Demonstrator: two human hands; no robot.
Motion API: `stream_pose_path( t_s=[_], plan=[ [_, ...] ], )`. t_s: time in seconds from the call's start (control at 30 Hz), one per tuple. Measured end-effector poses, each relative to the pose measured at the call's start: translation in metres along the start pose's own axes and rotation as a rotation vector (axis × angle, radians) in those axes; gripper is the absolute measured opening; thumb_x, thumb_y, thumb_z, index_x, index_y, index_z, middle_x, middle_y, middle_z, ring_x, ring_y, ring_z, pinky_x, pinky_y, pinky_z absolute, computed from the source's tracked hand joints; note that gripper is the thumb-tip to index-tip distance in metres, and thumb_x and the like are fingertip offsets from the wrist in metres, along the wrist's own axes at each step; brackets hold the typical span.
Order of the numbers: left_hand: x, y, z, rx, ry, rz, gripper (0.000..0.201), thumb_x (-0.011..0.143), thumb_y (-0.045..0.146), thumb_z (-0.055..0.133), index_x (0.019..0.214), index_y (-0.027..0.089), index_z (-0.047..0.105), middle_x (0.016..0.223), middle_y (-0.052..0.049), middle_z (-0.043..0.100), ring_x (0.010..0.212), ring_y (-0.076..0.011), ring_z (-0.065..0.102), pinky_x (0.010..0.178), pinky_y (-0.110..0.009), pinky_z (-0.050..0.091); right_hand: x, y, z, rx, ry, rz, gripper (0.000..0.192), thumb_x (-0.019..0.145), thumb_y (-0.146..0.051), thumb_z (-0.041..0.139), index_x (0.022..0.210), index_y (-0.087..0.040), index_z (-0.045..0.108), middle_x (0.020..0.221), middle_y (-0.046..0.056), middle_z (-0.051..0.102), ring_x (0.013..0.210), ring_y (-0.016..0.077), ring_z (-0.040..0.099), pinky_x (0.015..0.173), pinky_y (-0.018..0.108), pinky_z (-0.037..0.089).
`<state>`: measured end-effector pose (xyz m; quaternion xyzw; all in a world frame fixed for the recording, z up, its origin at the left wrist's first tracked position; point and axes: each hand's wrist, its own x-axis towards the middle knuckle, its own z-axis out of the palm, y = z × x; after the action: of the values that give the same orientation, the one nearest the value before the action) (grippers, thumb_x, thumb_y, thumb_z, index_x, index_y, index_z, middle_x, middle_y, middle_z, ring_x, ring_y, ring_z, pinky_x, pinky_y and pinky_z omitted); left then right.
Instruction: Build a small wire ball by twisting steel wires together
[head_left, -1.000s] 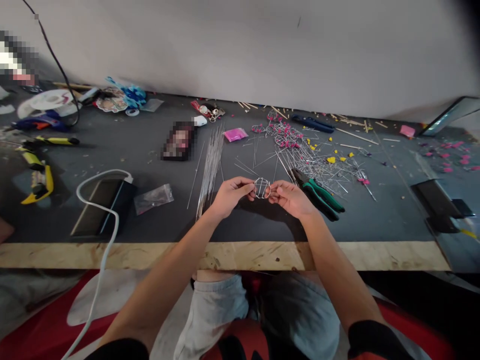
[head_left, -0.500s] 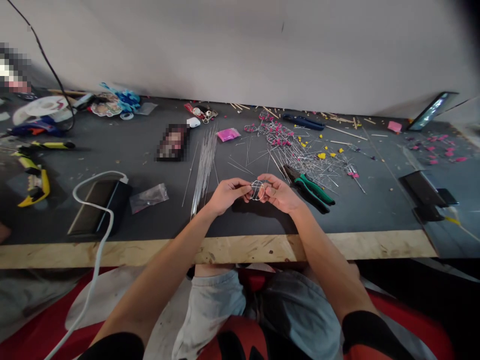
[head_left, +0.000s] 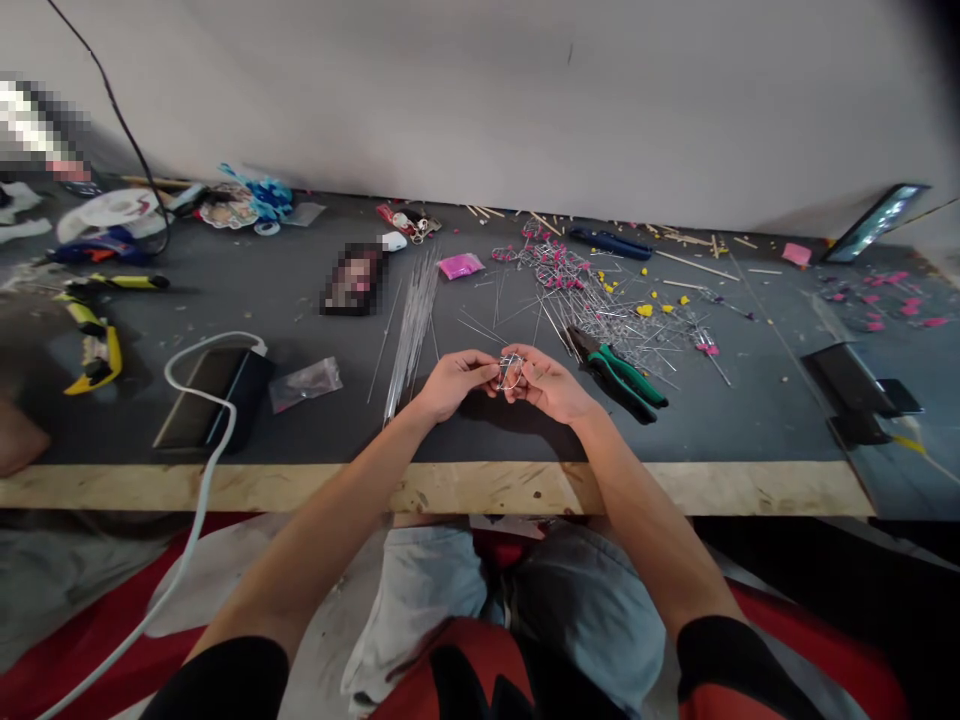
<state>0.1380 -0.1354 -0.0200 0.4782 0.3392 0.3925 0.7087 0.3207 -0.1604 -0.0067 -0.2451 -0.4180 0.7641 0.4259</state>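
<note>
Between my two hands is a small round frame of bent wire [head_left: 511,373], held just above the table near its front edge. My left hand [head_left: 454,386] pinches its left side between thumb and fingers. On the other side, my right hand [head_left: 553,385] grips the frame with its fingertips, which partly cover it. Green-handled pliers [head_left: 626,381] lie to the right of my right hand. Beyond them spreads a tangled heap of wire pieces [head_left: 615,325] with pink bits. A bundle of straight wires [head_left: 413,335] lies left of my left hand.
A black power bank [head_left: 206,400] with a white cable sits at left, beside a clear plastic bag [head_left: 307,384]. Yellow-and-black pliers [head_left: 96,345] lie farther left, near another person's arm [head_left: 21,438]. A pink packet [head_left: 460,266] and a blue-handled tool [head_left: 611,243] lie farther back.
The wire frame has turned in my fingers and shows a different side. My right hand has shifted slightly left. At the far left, another person's arm has come further into view.
</note>
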Motion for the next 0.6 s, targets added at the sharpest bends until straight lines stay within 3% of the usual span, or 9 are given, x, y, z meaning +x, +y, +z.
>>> stream_pose_path(
  t_s=[0.17,0.5,0.6],
  plan=[
    [0.001,-0.001,0.000,-0.032,-0.003,-0.004,0.022,0.071,0.028,0.071,0.079,0.009,0.065,0.067,-0.003,0.065,0.059,-0.0110,0.061,0.059,-0.024,0.048,0.003,0.002,0.006,-0.021,0.034,-0.021,0.037,0.080,-0.038,0.062,0.109,-0.019,0.050,0.076,-0.001,0.061,0.068,0.0126,0.061,0.065,0.028,0.050],
    [-0.001,0.003,0.005,-0.077,-0.049,-0.029,0.021,0.072,0.029,0.071,0.079,0.010,0.064,0.067,-0.005,0.067,0.060,-0.0121,0.062,0.059,-0.023,0.047,0.008,0.009,0.019,-0.232,0.185,-0.195,0.022,0.084,-0.035,0.048,0.099,-0.019,0.047,0.065,-0.005,0.060,0.049,0.0100,0.054,0.056,0.028,0.045],
    [0.000,0.002,0.005,-0.088,-0.017,-0.064,0.024,0.069,0.029,0.073,0.081,0.010,0.065,0.069,-0.004,0.067,0.059,-0.0120,0.062,0.058,-0.023,0.047,0.007,0.010,0.017,-0.310,0.194,-0.254,0.028,0.085,-0.035,0.044,0.108,-0.020,0.046,0.068,-0.004,0.061,0.051,0.0109,0.053,0.057,0.029,0.045]
  ],
)
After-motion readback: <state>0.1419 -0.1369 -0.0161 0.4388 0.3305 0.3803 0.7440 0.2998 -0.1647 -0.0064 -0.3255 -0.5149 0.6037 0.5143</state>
